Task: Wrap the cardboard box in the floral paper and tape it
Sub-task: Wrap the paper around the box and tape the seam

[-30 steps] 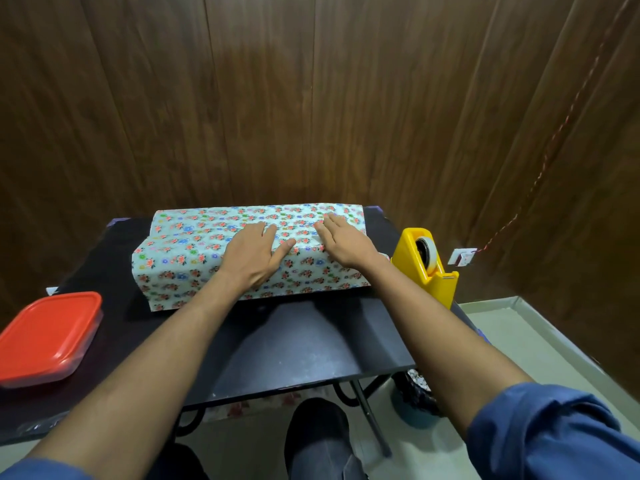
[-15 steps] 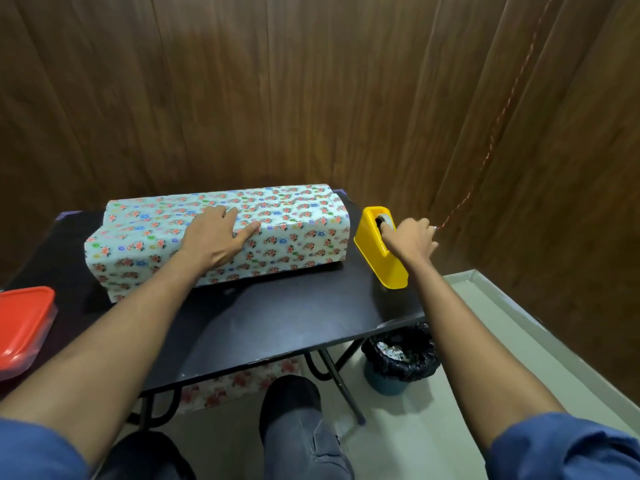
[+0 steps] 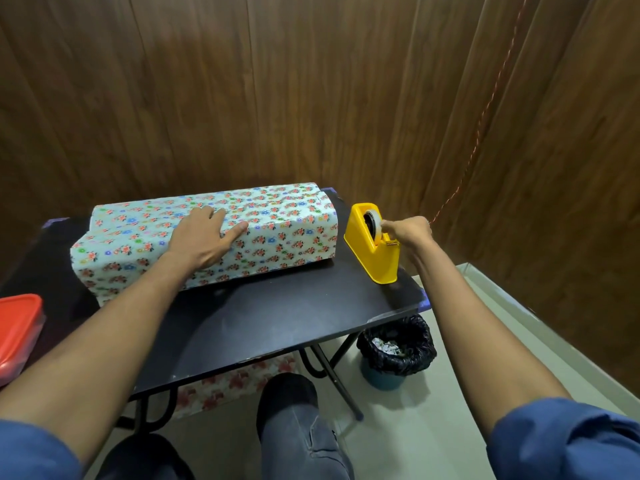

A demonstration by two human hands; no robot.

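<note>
The long box, covered in floral paper [image 3: 277,230], lies across the back of the black table [image 3: 270,320]; no bare cardboard shows. My left hand [image 3: 204,237] rests flat on the box's top front edge, fingers spread, pressing the paper down. A yellow tape dispenser [image 3: 367,251] stands at the table's right end, just right of the box. My right hand [image 3: 408,230] is at the dispenser's roll, fingers pinched at the tape end near the cutter. Whether tape is between the fingertips is too small to tell.
A red-lidded plastic container [image 3: 17,330] sits at the table's left edge. Below the table's right corner stands a bin with a black liner [image 3: 396,348]. More floral paper [image 3: 239,382] lies under the table. Wood-panelled walls close in behind and to the right.
My right hand left the box, went to the tape dispenser and now pinches at the roll. My left hand stays pressed on the box. The view has shifted right.
</note>
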